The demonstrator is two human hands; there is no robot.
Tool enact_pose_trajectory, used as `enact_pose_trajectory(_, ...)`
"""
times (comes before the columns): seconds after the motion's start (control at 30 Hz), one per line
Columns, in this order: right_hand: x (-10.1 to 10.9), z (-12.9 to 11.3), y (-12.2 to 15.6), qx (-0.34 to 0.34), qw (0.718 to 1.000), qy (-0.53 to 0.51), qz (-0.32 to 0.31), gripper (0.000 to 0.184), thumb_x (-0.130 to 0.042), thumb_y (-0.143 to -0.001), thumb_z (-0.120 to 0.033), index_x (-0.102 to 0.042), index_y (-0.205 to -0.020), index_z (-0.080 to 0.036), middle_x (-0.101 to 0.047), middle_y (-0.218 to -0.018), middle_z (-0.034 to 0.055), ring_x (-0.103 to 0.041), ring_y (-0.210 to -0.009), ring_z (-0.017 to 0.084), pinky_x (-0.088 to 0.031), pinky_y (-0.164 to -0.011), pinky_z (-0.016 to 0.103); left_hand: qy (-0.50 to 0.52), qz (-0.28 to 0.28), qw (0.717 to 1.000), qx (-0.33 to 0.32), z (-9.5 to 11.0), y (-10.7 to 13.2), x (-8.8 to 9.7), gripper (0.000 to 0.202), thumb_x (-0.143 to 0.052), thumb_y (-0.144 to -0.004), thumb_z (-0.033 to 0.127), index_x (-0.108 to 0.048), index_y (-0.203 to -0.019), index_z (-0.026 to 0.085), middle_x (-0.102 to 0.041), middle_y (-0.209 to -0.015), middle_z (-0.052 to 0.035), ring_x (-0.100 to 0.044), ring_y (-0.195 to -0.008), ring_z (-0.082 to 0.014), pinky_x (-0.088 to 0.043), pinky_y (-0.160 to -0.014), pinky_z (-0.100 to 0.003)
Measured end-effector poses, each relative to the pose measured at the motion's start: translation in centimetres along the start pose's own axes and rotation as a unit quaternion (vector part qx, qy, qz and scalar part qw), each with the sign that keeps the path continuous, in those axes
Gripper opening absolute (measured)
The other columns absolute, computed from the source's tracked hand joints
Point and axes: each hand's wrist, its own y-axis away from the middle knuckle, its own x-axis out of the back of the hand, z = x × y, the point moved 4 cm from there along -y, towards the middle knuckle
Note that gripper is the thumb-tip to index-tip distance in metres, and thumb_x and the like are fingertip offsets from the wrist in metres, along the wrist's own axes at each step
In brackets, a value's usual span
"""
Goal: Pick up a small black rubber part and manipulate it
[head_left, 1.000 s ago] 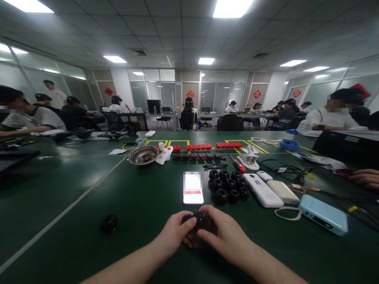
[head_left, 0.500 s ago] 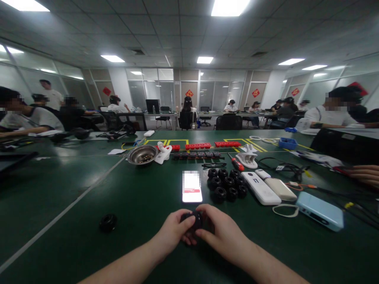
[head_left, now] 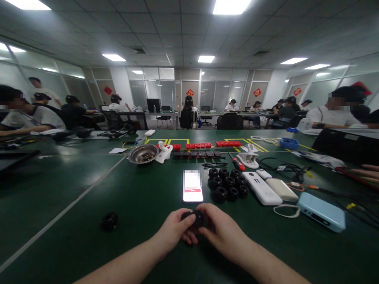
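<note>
A round black part point(head_left: 196, 216), with a ring shape like the others on the table, is held up between my two hands above the green table. My left hand point(head_left: 174, 228) is closed on it, the thumb lying across its front and the fingers curled beneath. On the other side, my right hand point(head_left: 220, 228) grips its right edge between thumb and fingers. Just beyond my hands lies a lit phone point(head_left: 193, 193). A cluster of similar black ring-shaped parts point(head_left: 229, 181) sits to the right of the phone. One more black ring-shaped part point(head_left: 109, 221) lies apart at the left.
A metal bowl point(head_left: 133, 157) with small pieces stands at back left. Red trays point(head_left: 198, 145) and a black strip point(head_left: 197, 155) lie farther back. To the right are a screwdriver point(head_left: 239, 165), a white power bank point(head_left: 262, 189), a light-blue device point(head_left: 321, 213) and cables. Other people sit around.
Both hands keep hold of the black part, which has turned slightly. My right thumb has shifted a little on it. The whole view has moved very slightly.
</note>
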Motion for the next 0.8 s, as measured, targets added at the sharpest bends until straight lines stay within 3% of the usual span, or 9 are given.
enact_pose_trajectory(0.1,0.0,0.1,0.2,-0.021,1.0,-0.001,0.003,0.041,-0.06,-0.069,-0.029,-0.044,-0.107,-0.024,-0.055,-0.098,0.0014,-0.052,-0.083,0.015,-0.039,-0.07,0.024,-0.001,0.013,1.0,-0.014,0.3,0.2,0.0,0.041,-0.06,-0.065,0.039,-0.048,-0.091,0.01,-0.061,-0.064,-0.0026,-0.058,-0.048,-0.0111,-0.041,-0.046,-0.021)
enact_pose_trajectory(0.2,0.0,0.9,0.0,-0.08,0.997,0.012,0.01,0.025,-0.045,-0.079,-0.039,-0.051,-0.095,-0.021,-0.058,-0.079,0.0013,-0.053,-0.068,0.015,-0.038,-0.059,0.024,-0.002,0.011,1.0,-0.025,0.3,0.3,0.0,0.038,-0.062,-0.064,0.031,-0.048,-0.095,0.012,-0.06,-0.069,-0.0015,-0.058,-0.049,-0.0102,-0.041,-0.046,-0.021)
enact_pose_trajectory(0.33,-0.3,1.4,-0.4,-0.081,0.996,0.026,-0.017,0.029,-0.037,-0.083,-0.038,-0.055,-0.072,-0.019,-0.058,-0.067,0.0013,-0.052,-0.061,0.014,-0.036,-0.054,0.023,-0.008,0.002,1.0,-0.024,0.0,0.0,-0.1,0.045,-0.067,-0.059,0.027,-0.048,-0.097,0.013,-0.06,-0.067,-0.0007,-0.057,-0.047,-0.0103,-0.04,-0.045,-0.021)
enact_pose_trajectory(0.43,-0.2,1.0,-0.3,-0.052,0.999,0.013,-0.008,0.012,-0.049,-0.078,-0.028,-0.055,-0.084,-0.02,-0.058,-0.076,0.0007,-0.052,-0.068,0.014,-0.037,-0.059,0.023,0.001,0.0,1.0,-0.014,-0.2,-0.2,0.0,0.044,-0.062,-0.062,0.038,-0.048,-0.094,0.011,-0.061,-0.067,-0.0031,-0.058,-0.046,-0.0113,-0.039,-0.043,-0.02)
enact_pose_trajectory(0.53,0.1,0.2,0.0,-0.003,1.0,0.002,0.006,0.03,-0.056,-0.07,-0.017,-0.05,-0.099,-0.023,-0.056,-0.092,0.0001,-0.051,-0.081,0.014,-0.037,-0.068,0.022,0.003,0.004,1.0,-0.01,-0.2,-0.1,0.0,0.044,-0.058,-0.064,0.044,-0.048,-0.091,0.01,-0.06,-0.062,-0.0029,-0.058,-0.046,-0.0115,-0.039,-0.043,-0.02)
enact_pose_trajectory(0.6,0.3,0.0,0.1,0.005,1.0,0.004,0.01,0.035,-0.058,-0.069,-0.018,-0.048,-0.101,-0.024,-0.055,-0.097,0.0004,-0.05,-0.084,0.015,-0.037,-0.07,0.022,0.0,0.015,1.0,-0.024,0.1,0.0,0.0,0.043,-0.062,-0.062,0.039,-0.048,-0.091,0.011,-0.059,-0.061,-0.0011,-0.057,-0.045,-0.0104,-0.04,-0.043,-0.02)
enact_pose_trajectory(0.7,0.3,0.8,-0.1,-0.055,0.998,0.024,0.022,0.023,-0.052,-0.075,-0.034,-0.052,-0.094,-0.021,-0.058,-0.084,0.0014,-0.052,-0.073,0.015,-0.037,-0.061,0.023,-0.001,0.028,0.999,-0.039,0.5,0.3,0.0,0.043,-0.066,-0.06,0.03,-0.049,-0.096,0.013,-0.06,-0.067,-0.0006,-0.056,-0.046,-0.0093,-0.041,-0.045,-0.021)
enact_pose_trajectory(0.8,0.1,1.6,-0.5,-0.101,0.994,0.037,0.016,0.035,-0.035,-0.083,-0.044,-0.055,-0.071,-0.018,-0.056,-0.064,0.0008,-0.05,-0.06,0.014,-0.034,-0.052,0.023,0.001,0.021,0.999,-0.034,0.5,0.4,-0.2,0.048,-0.068,-0.058,0.024,-0.049,-0.101,0.014,-0.06,-0.074,-0.0016,-0.057,-0.047,-0.0091,-0.041,-0.046,-0.021)
